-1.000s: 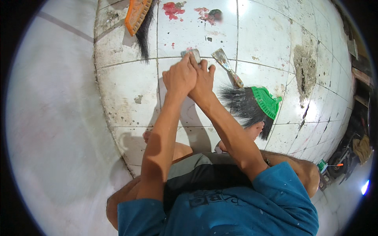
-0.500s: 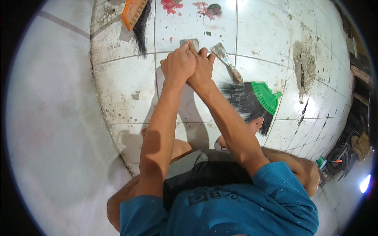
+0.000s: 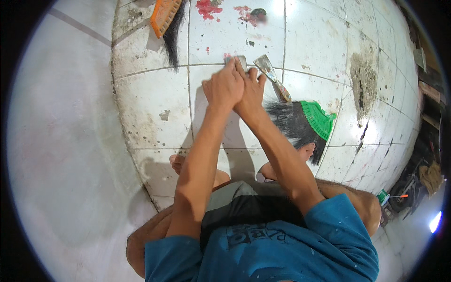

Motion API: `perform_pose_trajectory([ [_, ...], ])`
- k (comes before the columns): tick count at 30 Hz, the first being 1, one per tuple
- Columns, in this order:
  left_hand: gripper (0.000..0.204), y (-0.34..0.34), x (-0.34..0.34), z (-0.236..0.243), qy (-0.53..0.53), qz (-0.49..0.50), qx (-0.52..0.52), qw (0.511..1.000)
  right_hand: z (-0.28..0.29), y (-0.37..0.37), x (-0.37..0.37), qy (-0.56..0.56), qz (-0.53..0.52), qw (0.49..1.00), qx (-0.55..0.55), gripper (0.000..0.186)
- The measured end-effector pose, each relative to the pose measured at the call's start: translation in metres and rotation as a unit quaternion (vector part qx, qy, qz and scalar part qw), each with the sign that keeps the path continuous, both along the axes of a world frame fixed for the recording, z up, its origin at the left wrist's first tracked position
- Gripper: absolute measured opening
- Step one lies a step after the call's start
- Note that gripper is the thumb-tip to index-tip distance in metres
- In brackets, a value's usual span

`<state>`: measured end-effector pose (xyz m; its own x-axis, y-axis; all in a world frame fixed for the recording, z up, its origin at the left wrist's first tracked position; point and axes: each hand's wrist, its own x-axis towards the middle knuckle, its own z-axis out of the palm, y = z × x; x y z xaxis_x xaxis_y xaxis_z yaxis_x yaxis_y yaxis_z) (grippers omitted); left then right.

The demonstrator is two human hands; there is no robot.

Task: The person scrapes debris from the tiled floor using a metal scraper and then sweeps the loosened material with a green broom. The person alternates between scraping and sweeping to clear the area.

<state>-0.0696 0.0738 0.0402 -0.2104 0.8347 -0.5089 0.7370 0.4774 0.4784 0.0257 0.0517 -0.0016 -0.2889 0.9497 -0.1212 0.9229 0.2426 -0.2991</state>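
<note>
Flat grey piece (image 3: 242,61) under both hands' fingers (image 3: 230,66); green-white tub (image 3: 383,197), contents unclear.

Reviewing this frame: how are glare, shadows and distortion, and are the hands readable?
Head view: lines on the tiled floor bow toward the dark fisheye rim; glare whitens tiles at top and right; a bright spot burns out at the right edge; shadows fall between the forearms; left hand and right hand read clearly, but hide much of a flat grey piece.
</note>
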Motion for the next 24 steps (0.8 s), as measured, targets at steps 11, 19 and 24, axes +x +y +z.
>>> perform_pose_trajectory([
  [11,0.042,-0.039,-0.02,-0.054,0.037,0.075,0.213,0.974,-0.005,0.028,-0.001,-0.053,0.07,0.992,0.088,0.065],
  [19,0.055,-0.06,-0.042,-0.08,0.196,0.002,0.273,0.942,0.023,0.034,0.032,-0.076,0.142,0.987,0.027,0.088],
  [24,0.057,-0.052,-0.039,-0.079,0.197,0.009,0.276,0.941,0.018,0.059,0.006,-0.09,0.165,0.982,0.025,0.084],
])
